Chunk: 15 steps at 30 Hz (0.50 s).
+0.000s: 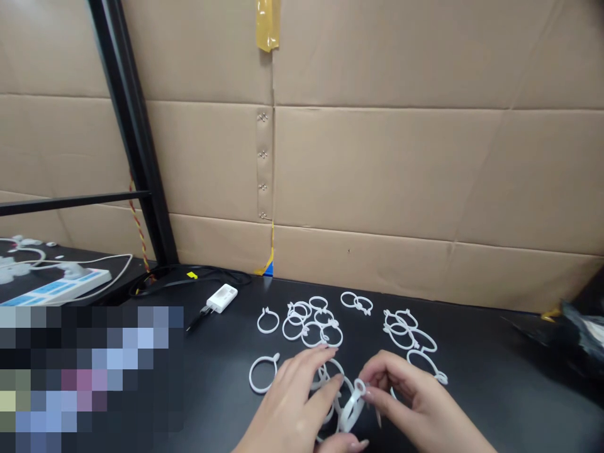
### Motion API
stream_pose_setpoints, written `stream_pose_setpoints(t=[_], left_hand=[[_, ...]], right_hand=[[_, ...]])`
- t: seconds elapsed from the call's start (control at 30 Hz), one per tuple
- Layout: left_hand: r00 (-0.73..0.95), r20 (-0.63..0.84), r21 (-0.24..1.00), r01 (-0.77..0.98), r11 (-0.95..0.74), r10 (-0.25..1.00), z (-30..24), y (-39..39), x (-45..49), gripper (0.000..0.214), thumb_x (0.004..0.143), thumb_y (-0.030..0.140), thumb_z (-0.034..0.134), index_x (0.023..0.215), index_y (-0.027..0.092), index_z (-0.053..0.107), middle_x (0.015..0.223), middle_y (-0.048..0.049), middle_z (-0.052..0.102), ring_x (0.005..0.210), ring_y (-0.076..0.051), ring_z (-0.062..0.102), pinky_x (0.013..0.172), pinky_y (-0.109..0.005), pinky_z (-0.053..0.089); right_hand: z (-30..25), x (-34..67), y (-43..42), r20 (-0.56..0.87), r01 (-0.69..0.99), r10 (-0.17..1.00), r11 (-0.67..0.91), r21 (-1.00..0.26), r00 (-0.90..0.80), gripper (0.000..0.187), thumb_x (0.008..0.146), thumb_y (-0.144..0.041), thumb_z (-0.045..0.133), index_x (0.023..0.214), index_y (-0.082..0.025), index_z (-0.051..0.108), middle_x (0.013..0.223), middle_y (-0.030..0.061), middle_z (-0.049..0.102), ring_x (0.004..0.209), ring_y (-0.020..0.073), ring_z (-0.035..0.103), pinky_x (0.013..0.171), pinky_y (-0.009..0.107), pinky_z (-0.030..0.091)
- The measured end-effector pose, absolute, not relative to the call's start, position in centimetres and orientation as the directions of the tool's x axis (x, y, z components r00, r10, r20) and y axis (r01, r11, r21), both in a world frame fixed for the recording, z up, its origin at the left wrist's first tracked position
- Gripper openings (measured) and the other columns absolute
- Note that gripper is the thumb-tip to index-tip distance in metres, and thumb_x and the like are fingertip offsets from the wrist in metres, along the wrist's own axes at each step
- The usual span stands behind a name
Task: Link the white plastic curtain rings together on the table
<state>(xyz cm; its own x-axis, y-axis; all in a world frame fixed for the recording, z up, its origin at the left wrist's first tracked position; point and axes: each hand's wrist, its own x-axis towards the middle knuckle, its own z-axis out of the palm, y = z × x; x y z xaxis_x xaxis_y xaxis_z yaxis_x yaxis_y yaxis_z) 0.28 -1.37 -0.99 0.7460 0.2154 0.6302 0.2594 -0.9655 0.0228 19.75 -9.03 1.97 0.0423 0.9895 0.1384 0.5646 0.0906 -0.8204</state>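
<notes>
Both my hands meet low in the middle over a black table (472, 390). My left hand (295, 399) and my right hand (408, 393) pinch one white plastic ring (353, 406) between their fingertips, the ring held on edge. Several more white rings (311, 324) with small clasps lie scattered on the table just beyond my fingers. One single ring (263, 373) lies to the left of my left hand, and another group of rings (410, 333) lies beyond my right hand.
A cardboard wall (377, 176) closes off the back of the table. A small white device with a black cable (221, 297) lies at the back left. A black metal post (132, 132) stands on the left beside a power strip (61, 286). A dark bag (580, 327) sits at the right edge.
</notes>
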Motion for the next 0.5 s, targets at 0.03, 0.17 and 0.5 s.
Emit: stream_pose_setpoints(t=[0.03,0.17,0.5], left_hand=[[0.741,0.64,0.012,0.255,-0.967,0.204,-0.9,-1.3,0.3,0.044,0.083,0.047,0.059,0.107,0.01,0.062,0.118,-0.0232,0.059,0.11,-0.035,0.057,0.077,-0.047,0.057],[0.722,0.67,0.013,0.218,-0.976,0.17,-0.8,-1.2,0.3,0.04,0.085,0.048,0.056,0.108,0.015,0.064,0.114,-0.0184,0.063,0.107,-0.032,0.06,0.077,-0.044,0.057],[0.61,0.774,0.072,0.183,-0.981,0.17,-0.9,-1.6,0.5,0.013,0.083,0.015,0.057,0.084,0.015,0.07,0.104,-0.0139,0.068,0.099,-0.029,0.064,0.075,-0.041,0.058]], right_hand=[[1.9,19.7,-9.1,0.136,0.523,0.989,0.088,-0.848,0.053,0.007,0.083,-0.02,0.055,0.08,-0.024,0.06,0.072,-0.0028,0.06,0.065,0.0139,0.057,0.061,0.024,0.048],[1.8,19.3,-9.4,0.179,0.483,0.98,0.117,-0.868,0.083,0.006,0.084,-0.025,0.055,0.082,-0.025,0.061,0.073,-0.0018,0.061,0.066,0.015,0.058,0.061,0.024,0.05],[1.3,18.7,-9.7,0.322,0.613,0.943,0.204,-0.763,0.086,0.009,0.085,-0.025,0.053,0.083,-0.027,0.061,0.076,-0.0003,0.063,0.071,0.0174,0.062,0.067,0.027,0.052]])
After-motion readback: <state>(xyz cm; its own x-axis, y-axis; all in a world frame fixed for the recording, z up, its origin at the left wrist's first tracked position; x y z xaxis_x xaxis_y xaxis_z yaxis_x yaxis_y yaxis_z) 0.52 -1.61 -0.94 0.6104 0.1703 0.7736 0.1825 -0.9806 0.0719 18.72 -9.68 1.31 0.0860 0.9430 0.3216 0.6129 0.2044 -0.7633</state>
